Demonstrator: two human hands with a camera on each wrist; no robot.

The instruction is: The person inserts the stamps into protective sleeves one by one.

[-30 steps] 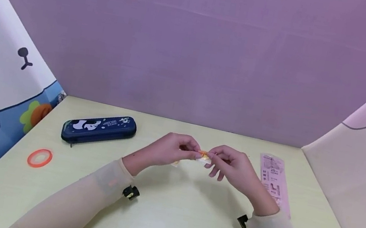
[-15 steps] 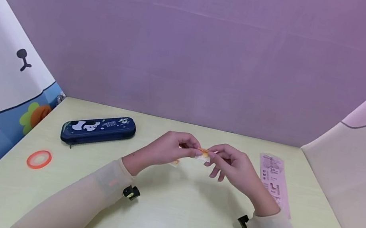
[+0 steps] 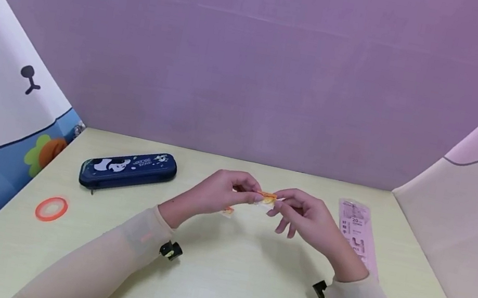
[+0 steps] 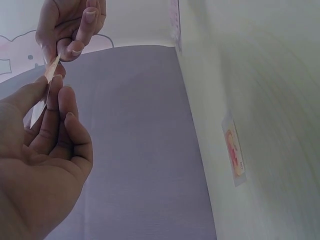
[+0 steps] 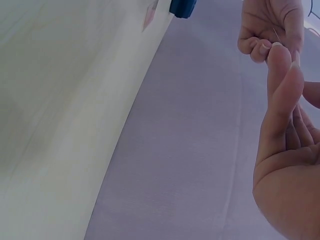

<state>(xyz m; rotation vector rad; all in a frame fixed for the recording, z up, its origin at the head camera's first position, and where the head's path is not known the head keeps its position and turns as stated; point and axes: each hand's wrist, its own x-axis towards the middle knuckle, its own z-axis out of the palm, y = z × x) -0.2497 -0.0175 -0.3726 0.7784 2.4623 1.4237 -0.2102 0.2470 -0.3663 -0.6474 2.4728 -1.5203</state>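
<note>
Both hands hold one small flat orange-and-yellow piece (image 3: 266,198) with a pale edge, above the middle of the table. My left hand (image 3: 226,192) pinches its left end between thumb and fingertips. At the other end, my right hand (image 3: 303,216) pinches it, the lower fingers hanging loosely curled. In the left wrist view the piece (image 4: 51,70) appears nearly edge-on. Its exact kind cannot be told. A similar small printed piece (image 4: 234,150) lies on the table; in the head view it is partly hidden below my left hand.
A dark blue pencil case (image 3: 128,170) with panda pictures lies at the back left. In front of it lies an orange ring-shaped item (image 3: 51,209). A pink printed pack (image 3: 356,229) is on the right, partly behind my right forearm. A purple backdrop (image 3: 252,67) rises behind the table (image 3: 216,282).
The held piece has tilted so that more of its orange-and-yellow face shows. Both hands have stayed nearly in place, with slightly more of the piece visible between the fingertips.
</note>
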